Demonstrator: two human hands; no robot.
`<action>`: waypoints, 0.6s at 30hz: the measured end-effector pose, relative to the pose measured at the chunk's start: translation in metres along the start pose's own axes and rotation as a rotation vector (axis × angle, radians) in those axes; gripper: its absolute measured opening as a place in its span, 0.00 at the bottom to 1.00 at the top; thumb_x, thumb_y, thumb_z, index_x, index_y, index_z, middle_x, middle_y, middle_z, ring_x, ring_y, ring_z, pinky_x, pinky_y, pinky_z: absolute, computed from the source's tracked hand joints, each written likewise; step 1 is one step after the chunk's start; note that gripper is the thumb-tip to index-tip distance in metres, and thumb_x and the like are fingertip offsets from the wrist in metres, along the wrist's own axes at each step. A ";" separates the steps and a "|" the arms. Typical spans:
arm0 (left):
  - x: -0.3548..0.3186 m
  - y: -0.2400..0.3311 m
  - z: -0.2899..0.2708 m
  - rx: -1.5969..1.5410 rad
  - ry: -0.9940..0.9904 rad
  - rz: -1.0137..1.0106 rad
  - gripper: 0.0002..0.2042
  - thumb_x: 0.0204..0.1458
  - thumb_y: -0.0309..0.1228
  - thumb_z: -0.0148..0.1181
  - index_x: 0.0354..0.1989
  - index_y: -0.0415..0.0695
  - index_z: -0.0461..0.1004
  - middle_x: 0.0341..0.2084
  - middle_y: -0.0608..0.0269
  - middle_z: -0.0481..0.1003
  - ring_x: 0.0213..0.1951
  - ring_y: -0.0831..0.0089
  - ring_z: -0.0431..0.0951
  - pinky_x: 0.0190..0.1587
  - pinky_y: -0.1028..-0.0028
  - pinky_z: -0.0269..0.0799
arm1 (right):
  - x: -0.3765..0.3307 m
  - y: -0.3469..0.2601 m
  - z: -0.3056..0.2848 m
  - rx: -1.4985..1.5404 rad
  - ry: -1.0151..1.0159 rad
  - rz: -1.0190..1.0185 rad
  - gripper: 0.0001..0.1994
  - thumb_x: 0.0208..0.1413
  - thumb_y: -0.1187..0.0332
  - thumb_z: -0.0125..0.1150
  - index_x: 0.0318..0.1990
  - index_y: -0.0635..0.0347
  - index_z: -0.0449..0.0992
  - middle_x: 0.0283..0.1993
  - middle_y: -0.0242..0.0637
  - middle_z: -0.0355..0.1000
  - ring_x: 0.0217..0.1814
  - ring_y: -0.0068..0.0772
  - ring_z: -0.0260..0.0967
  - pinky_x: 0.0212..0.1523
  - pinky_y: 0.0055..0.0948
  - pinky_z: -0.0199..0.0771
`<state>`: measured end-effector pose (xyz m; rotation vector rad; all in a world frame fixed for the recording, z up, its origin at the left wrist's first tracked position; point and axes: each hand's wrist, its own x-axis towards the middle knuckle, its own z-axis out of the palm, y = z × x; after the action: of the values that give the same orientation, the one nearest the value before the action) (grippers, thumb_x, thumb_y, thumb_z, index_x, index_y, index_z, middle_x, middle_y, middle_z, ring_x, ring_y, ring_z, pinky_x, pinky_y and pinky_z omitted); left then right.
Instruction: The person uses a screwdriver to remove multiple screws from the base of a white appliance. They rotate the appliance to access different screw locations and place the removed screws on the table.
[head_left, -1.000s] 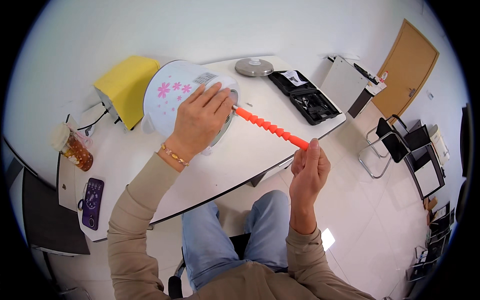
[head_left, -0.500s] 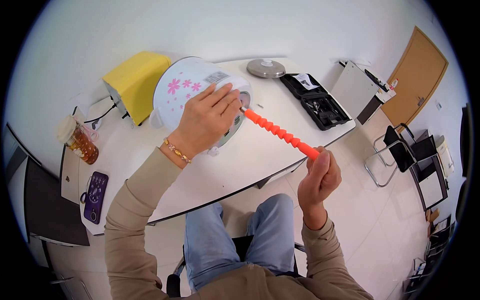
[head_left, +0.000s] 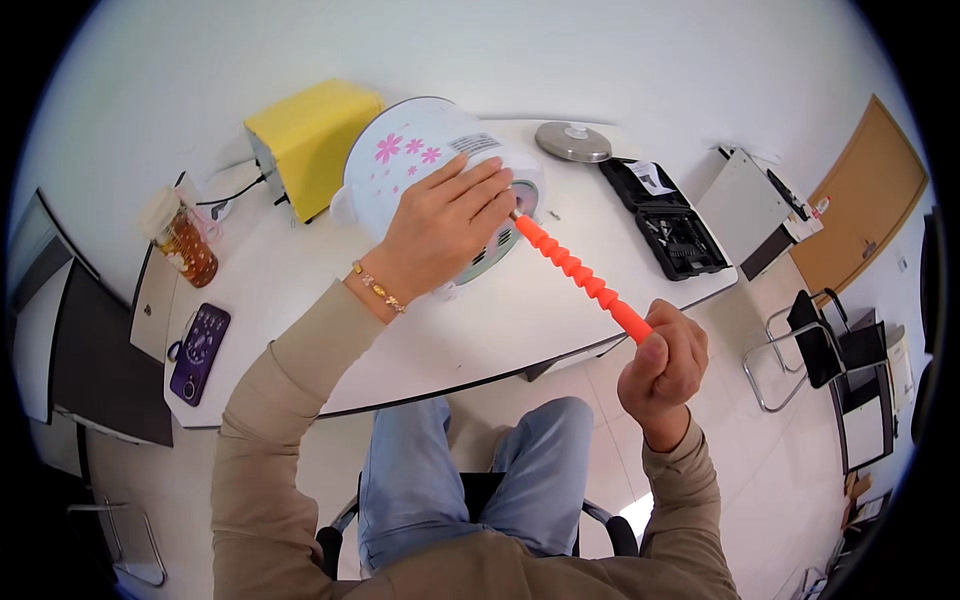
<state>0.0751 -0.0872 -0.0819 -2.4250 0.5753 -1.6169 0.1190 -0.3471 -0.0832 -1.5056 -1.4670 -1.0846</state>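
Observation:
A white electric cooker [head_left: 415,160] with pink flowers lies tipped on its side on the white table [head_left: 290,300], its underside turned toward me. My left hand [head_left: 445,225] grips its body and holds it steady. My right hand [head_left: 665,365] is closed on the end of a long orange ribbed screwdriver [head_left: 580,275], held out past the table's front edge. The tool's tip meets the cooker's underside just beside my left fingers.
Behind the cooker stands a yellow box [head_left: 310,135]. A jar [head_left: 185,245], a purple phone [head_left: 198,350] and a laptop [head_left: 80,350] are at the left. A metal lid [head_left: 572,141] and an open black tool case [head_left: 665,225] lie at the right. A chair [head_left: 810,340] stands on the floor.
The view shifted slightly, so cooker and hands sit further right and lower. My right hand has drawn back a little with the screwdriver; my left hand keeps its hold on the cooker.

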 end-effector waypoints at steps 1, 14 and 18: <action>-0.001 0.000 0.001 0.003 0.010 -0.003 0.10 0.42 0.23 0.64 0.35 0.40 0.77 0.39 0.57 0.78 0.46 0.63 0.78 0.49 0.63 0.74 | 0.001 0.001 0.000 -0.003 0.007 -0.018 0.14 0.56 0.75 0.47 0.19 0.63 0.58 0.15 0.35 0.53 0.11 0.30 0.47 0.12 0.28 0.42; -0.005 -0.007 -0.001 -0.024 -0.009 0.039 0.09 0.42 0.24 0.66 0.34 0.40 0.76 0.39 0.59 0.79 0.46 0.65 0.78 0.49 0.62 0.75 | 0.035 0.010 -0.010 0.054 -0.208 -0.346 0.11 0.43 0.76 0.54 0.17 0.61 0.58 0.16 0.35 0.54 0.12 0.32 0.50 0.12 0.28 0.48; -0.006 -0.008 0.000 -0.025 0.026 0.038 0.08 0.44 0.25 0.64 0.34 0.41 0.76 0.38 0.60 0.79 0.46 0.65 0.78 0.50 0.62 0.74 | 0.034 0.006 -0.012 0.097 -0.249 -0.194 0.11 0.40 0.74 0.56 0.17 0.60 0.59 0.15 0.34 0.54 0.13 0.32 0.51 0.12 0.30 0.48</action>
<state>0.0746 -0.0774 -0.0845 -2.3984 0.6454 -1.6384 0.1231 -0.3469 -0.0472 -1.4949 -1.8428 -0.9461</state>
